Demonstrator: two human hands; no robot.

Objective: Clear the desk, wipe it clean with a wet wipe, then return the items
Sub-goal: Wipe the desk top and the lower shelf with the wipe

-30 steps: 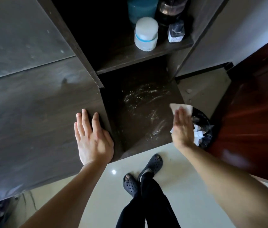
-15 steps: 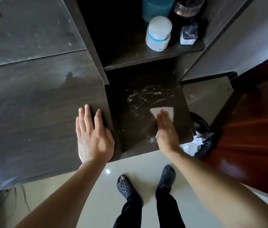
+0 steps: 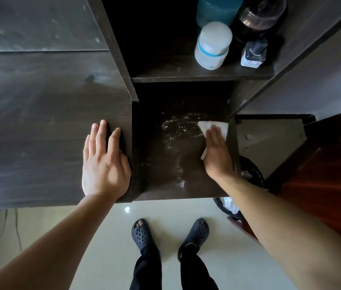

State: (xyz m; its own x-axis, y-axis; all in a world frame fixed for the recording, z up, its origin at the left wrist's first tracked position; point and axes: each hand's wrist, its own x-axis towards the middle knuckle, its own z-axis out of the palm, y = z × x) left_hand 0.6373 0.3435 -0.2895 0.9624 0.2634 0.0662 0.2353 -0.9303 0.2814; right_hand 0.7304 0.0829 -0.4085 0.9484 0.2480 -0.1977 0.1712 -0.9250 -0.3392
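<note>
A: Wipe location, quick?

B: One white folded wet wipe (image 3: 217, 127), lying on the lower dark wood desk surface (image 3: 165, 164), at its right edge near the back. The right hand (image 3: 216, 152) lies flat on top of it, fingers straight and close together, palm down, pressing it to the wood. The wipe's far corners stick out past the fingertips; a bit shows under the thumb side too.

A: Left hand?

B: The left hand (image 3: 104, 164) is flat, palm down, fingers a little spread, on the higher dark wood tabletop (image 3: 39, 122), right at its right-hand edge. It holds nothing and is well apart from the wipe, with the wet patch between them.

A: Wet patch?

B: Shiny streaks and droplets (image 3: 176, 130) on the lower surface, just left of the wipe.

A: Counts?

B: Two hands, one wipe. On the dark shelf (image 3: 186, 74) above the lower surface there are four containers: one white round plastic jar with a blue band (image 3: 212, 46), one teal cylindrical container (image 3: 217, 9), one dark jar with a clear domed top (image 3: 259, 17) and one small dark bottle with a white label (image 3: 253, 53). All are upright and bunched at the right.

A: Floor?

B: One black waste bin with white paper inside (image 3: 249, 178), beside the desk's right side, partly hidden by the right forearm. Two dark perforated clogs (image 3: 141, 234) on pale tile.
</note>
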